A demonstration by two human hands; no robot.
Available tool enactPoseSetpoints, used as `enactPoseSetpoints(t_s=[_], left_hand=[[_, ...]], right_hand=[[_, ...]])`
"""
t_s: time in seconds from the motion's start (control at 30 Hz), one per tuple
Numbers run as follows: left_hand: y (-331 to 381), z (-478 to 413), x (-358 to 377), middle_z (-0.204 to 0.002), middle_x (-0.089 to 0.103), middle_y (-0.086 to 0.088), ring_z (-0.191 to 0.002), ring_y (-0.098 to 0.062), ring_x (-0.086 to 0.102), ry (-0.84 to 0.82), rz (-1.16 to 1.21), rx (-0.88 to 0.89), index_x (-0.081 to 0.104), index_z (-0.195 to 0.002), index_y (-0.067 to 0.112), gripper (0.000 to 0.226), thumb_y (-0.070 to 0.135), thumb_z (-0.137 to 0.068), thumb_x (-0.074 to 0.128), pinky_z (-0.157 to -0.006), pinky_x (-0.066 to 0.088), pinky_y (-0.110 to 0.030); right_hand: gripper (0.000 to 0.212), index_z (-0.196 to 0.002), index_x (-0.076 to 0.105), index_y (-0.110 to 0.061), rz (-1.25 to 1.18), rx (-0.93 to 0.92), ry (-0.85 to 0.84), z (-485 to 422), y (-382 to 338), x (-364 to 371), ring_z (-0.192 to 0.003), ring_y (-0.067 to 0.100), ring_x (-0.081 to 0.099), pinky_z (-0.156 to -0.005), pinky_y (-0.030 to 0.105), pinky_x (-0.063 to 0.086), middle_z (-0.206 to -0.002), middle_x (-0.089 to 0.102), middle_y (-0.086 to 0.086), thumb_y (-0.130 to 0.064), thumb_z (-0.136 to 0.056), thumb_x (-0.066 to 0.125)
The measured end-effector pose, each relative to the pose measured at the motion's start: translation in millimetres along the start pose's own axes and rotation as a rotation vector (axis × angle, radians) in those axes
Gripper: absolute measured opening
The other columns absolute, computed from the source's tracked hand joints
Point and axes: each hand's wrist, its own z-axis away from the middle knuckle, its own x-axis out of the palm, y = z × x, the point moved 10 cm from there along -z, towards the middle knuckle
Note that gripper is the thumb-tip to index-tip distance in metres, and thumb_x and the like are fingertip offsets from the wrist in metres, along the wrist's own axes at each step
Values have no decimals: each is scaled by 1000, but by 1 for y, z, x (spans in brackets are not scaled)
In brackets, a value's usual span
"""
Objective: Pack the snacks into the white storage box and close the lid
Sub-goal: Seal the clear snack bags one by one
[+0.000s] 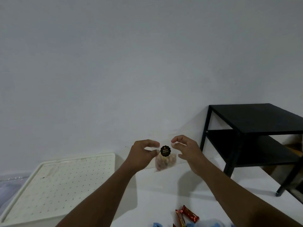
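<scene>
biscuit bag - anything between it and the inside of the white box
Yes. The perforated lid lies closed on the white storage box, covering its opening. The biscuit bag, pinched in the left hand, hangs in the air to the lid's right; nothing else visible lies between them.

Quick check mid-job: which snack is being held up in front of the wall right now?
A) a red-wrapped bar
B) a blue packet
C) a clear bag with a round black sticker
C: the left hand pinches the clear bag, black sticker facing the camera, while the red-wrapped bars lie lower down, untouched.
</scene>
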Motion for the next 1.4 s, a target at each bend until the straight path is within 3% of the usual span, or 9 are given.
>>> enactPoseSetpoints(t_s=[0.17,0.33,0.57,0.73,0.87,1.03,1.13,1.23,1.4], left_hand=[[-35,-29,17,-112,73,11,-87,-8,75,-12,-41,-71,75,-106,25,24,18,-83,78,-88,57,-28],[-84,-65,41,-114,72,9,-86,-6,74,-27,-99,-160,73,-110,25,29,20,-82,79,-91,54,-25],[-168,-124,99,-115,69,10,-79,11,63,-79,-159,-293,72,-116,20,34,19,-82,78,-66,40,5],[-224,-158,142,-120,69,6,-91,-11,72,-129,-166,-372,69,-118,19,37,17,-82,78,-79,47,-12],[-258,-176,164,-122,69,4,-98,-15,71,-150,-200,-395,68,-121,20,41,17,-81,78,-88,52,-22],[-269,-177,170,-136,57,5,-99,-12,64,-110,-170,-408,62,-129,21,50,19,-82,79,-81,47,-17],[-265,-164,167,-142,53,1,-110,-18,64,-99,-169,-406,60,-130,19,49,18,-84,77,-84,47,-14],[-255,-144,155,-141,52,4,-109,-15,65,-114,-194,-441,59,-133,22,50,23,-86,75,-74,42,-3],[-231,-87,130,-143,55,4,-116,-16,64,-156,-227,-486,62,-129,28,48,33,-84,76,-107,45,-32]], right_hand=[[20,-101,74,-26,53,92,-82,-28,42,4,-107,21,66,-94,47,55,-117,67,-5,-11,-90,67],[21,-104,73,-27,147,174,-120,-71,93,-2,-105,13,65,-93,39,55,-119,65,-9,-13,-90,67],[19,-99,72,-31,224,313,-138,-141,190,-20,-107,13,64,-97,44,54,-115,66,-9,-16,-89,67],[21,-98,71,-30,250,378,-129,-181,256,-32,-110,16,61,-97,41,53,-117,66,-6,-12,-90,64],[26,-95,69,-34,265,404,-126,-202,293,-37,-106,20,63,-89,37,53,-118,64,-4,-10,-89,60],[39,-123,63,-32,367,404,-93,-208,313,-43,-108,13,51,-86,26,45,-129,56,-5,-15,-88,64],[39,-127,62,-29,417,406,-71,-195,309,-47,-106,13,51,-81,24,42,-130,56,-3,-16,-90,62],[37,-125,64,-28,424,420,-66,-172,295,-48,-115,20,56,-87,29,49,-128,58,0,-16,-90,60],[27,-115,67,-23,386,447,-87,-118,265,-38,-111,21,59,-93,36,50,-120,63,-1,-15,-91,61]])
